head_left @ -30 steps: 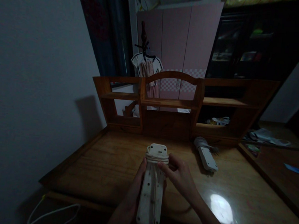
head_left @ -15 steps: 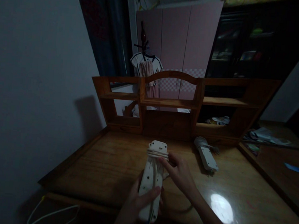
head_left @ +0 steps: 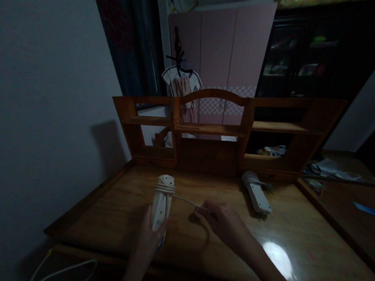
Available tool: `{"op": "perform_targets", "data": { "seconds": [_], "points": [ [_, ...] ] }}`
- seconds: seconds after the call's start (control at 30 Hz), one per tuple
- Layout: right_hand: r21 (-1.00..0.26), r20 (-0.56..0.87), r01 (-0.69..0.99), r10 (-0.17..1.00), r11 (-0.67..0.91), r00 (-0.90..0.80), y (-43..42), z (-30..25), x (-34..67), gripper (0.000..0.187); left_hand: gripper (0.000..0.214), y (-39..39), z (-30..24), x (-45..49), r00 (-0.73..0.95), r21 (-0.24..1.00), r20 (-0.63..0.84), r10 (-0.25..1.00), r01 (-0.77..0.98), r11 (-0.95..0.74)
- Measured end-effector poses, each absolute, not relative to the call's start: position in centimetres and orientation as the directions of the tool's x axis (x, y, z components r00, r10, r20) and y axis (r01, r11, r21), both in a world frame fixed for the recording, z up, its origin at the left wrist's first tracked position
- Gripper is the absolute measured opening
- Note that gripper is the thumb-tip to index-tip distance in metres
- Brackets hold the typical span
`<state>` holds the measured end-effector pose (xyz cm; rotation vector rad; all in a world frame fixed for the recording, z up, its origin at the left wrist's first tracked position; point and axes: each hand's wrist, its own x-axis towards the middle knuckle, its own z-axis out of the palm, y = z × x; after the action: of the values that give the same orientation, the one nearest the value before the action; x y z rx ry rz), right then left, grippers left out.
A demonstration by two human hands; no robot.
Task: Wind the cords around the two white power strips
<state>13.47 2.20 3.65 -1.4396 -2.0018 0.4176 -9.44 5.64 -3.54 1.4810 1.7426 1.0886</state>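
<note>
My left hand (head_left: 150,232) is wrapped round the lower part of a white power strip (head_left: 161,209), tilted above the desk. Several turns of pale cord (head_left: 165,189) circle the strip near its top end. From these turns a stretch of the cord runs to the right, into the closed fingers of my right hand (head_left: 220,217). Just below those fingertips a small pale piece, perhaps the plug, is blurred. Farther right on the desk lies a second white power strip (head_left: 259,197) with its own cord wound round its far end.
The wooden desk (head_left: 112,212) has a low shelf unit (head_left: 210,128) along its back edge. A wall (head_left: 48,105) stands close on the left. A loose white cable (head_left: 65,271) hangs at the lower left, by the front edge.
My left hand has carried the power strip to the left. My right hand has moved away from the strip, drawing a length of cord out sideways between the two.
</note>
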Motion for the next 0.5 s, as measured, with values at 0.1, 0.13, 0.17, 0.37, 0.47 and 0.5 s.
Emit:
{"op": "perform_targets", "data": {
  "seconds": [0.1, 0.13, 0.17, 0.37, 0.47, 0.5],
  "points": [
    [-0.395, 0.336, 0.806, 0.886, 0.441, -0.32, 2.0, 4.4, 12.6, 0.019, 0.064, 5.1, -3.7, -9.5, -0.098, 0.747, 0.029, 0.995, 0.663, 0.043],
    [-0.333, 0.352, 0.821, 0.868, 0.465, -0.349, 2.1, 4.5, 12.5, 0.017, 0.063, 4.7, -3.7, -9.5, -0.029, 0.734, 0.023, 0.999, 0.68, 0.003],
    [-0.281, 0.371, 0.828, 0.851, 0.485, -0.372, 2.2, 4.6, 12.5, 0.015, 0.063, 4.2, -3.6, -9.4, 0.049, 0.737, 0.025, 0.998, 0.674, -0.051],
    [-0.4, 0.381, 0.743, 0.835, 0.536, -0.398, 2.4, 6.1, 14.1, 0.009, 0.061, 1.8, -3.8, -9.7, 0.386, 0.667, -0.006, 0.922, 0.689, -0.283],
    [-0.509, 0.315, 0.675, 0.845, 0.535, -0.432, 2.3, 6.9, 14.8, 0.008, 0.062, 1.2, -3.9, -10.5, 0.522, 0.589, -0.012, 0.853, 0.693, -0.416],
    [-0.549, 0.287, 0.649, 0.848, 0.527, -0.446, 2.4, 7.1, 14.9, 0.009, 0.064, 1.1, -4.0, -10.8, 0.56, 0.556, -0.011, 0.828, 0.692, -0.461]
  ]
}}
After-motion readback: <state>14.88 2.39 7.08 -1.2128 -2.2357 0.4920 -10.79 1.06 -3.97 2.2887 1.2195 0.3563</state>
